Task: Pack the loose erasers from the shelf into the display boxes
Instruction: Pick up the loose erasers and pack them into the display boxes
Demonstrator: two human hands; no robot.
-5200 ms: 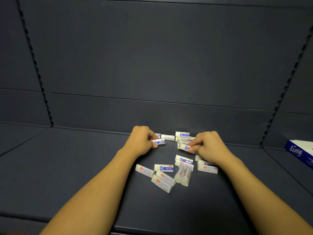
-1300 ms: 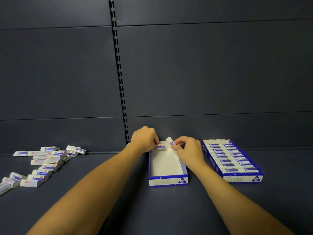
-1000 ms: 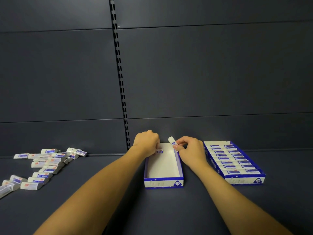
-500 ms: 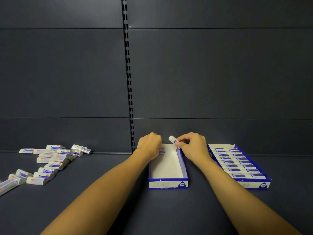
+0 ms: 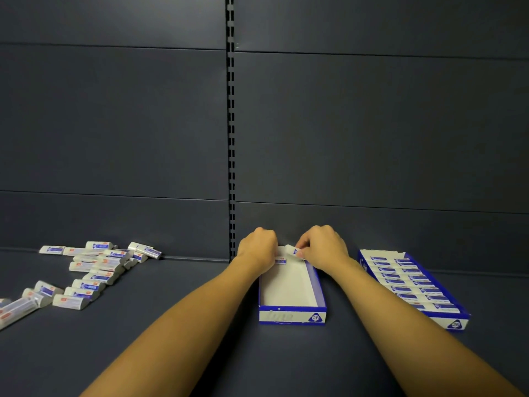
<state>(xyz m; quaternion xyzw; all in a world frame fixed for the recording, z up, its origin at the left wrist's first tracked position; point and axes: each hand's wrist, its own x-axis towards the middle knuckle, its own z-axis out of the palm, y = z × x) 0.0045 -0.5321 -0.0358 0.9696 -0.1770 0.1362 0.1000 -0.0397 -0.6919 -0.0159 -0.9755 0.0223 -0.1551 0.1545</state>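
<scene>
My two hands meet over the far end of the open display box (image 5: 292, 308), which sits on the dark shelf (image 5: 171, 325) with its long axis running from the front edge toward the back wall, its printed blue-and-white end panel facing me. My left hand (image 5: 259, 249) is curled over the box's far left corner, fingers folded down on an eraser (image 5: 280, 261) whose blue label just shows below my knuckles; it lies low in the box with its long axis across the box's width. My right hand (image 5: 325, 246) pinches a second eraser (image 5: 294, 250) between thumb and fingertips at the far right corner; that one is tilted, its free end pointing up and to the left, just above the far rim of the box. Most of the box's white floor nearer me is bare. To the right of it, near the back wall, a full display box (image 5: 415, 285) lies angled, its long axis running from the back wall toward the front right, with two columns of erasers laid crosswise inside. Well apart on the left of the shelf, the loose erasers (image 5: 94, 270) lie scattered in a ragged band from the back wall toward the left edge, most with their long axes roughly side to side, a few overlapping.
</scene>
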